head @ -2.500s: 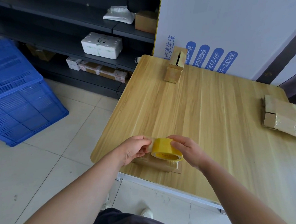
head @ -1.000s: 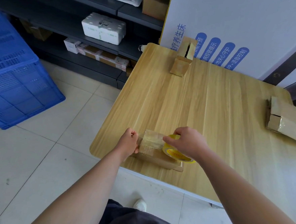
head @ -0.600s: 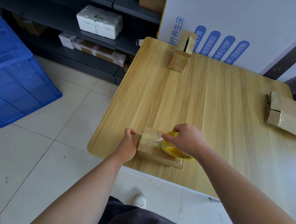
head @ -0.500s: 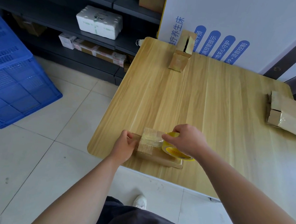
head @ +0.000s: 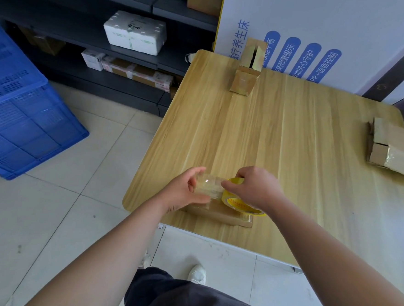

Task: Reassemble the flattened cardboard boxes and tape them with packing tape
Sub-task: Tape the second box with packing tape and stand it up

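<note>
Right hand [head: 255, 190] gripped the yellow tape roll [head: 239, 204], left hand [head: 184, 189] pinched the pulled-out tape strip [head: 209, 185], both over a flat box [head: 218, 215], at the worktop's [head: 292, 147] 6 o'clock edge

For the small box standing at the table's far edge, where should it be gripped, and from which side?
Probably the closed lower body of the box, fingers across its two side walls, coming from the near side. Its top flaps stand open and apart, so they would likely bend.
</note>
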A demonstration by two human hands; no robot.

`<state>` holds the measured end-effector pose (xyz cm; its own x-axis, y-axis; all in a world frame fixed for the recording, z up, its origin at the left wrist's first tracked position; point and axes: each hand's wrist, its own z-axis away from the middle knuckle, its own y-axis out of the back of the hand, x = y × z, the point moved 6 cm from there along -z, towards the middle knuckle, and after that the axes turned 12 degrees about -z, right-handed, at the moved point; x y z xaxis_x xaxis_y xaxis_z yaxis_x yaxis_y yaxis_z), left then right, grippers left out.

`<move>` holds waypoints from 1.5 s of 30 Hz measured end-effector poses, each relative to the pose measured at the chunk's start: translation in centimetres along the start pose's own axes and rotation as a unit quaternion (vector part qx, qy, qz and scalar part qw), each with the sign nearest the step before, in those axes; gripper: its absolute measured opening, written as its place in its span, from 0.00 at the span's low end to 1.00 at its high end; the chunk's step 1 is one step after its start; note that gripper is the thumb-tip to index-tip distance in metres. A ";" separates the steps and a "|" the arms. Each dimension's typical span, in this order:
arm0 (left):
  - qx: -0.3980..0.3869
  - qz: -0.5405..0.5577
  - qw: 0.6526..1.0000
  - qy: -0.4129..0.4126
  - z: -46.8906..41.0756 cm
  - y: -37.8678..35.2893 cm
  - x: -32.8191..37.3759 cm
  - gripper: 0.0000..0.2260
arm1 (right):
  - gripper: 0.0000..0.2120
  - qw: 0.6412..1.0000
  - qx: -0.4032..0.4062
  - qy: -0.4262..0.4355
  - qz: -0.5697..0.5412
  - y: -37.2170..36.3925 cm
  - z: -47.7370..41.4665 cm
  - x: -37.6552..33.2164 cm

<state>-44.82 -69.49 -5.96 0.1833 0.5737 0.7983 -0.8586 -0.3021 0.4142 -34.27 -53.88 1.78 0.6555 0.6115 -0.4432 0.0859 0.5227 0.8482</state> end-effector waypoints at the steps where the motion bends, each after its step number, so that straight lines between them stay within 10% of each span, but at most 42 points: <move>1: -0.036 -0.052 0.998 -0.004 -0.1 -0.3 0.1 0.40 | 0.22 1.000 0.000 0.001 0.004 0.0 0.0 -0.1; 37: -0.017 -0.181 0.983 0.018 -0.9 1.5 0.9 0.43 | 0.23 0.984 -0.001 -0.086 -0.154 -4.1 1.0 11.8; 40: 0.097 -0.307 0.947 -0.014 -1.7 3.2 1.8 0.32 | 0.25 0.979 0.013 -0.088 -0.182 -6.0 0.5 8.9; 45: 0.066 -0.526 0.848 0.023 -3.6 1.9 0.7 0.28 | 0.21 0.946 -0.015 -0.079 -0.314 -8.0 -0.3 6.0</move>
<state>-48.00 -66.97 -6.22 0.7928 0.6066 -0.0598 -0.1695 0.3136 0.9343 -31.21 -54.23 -7.78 0.5863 0.0787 -0.8062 0.4761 0.7717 0.4216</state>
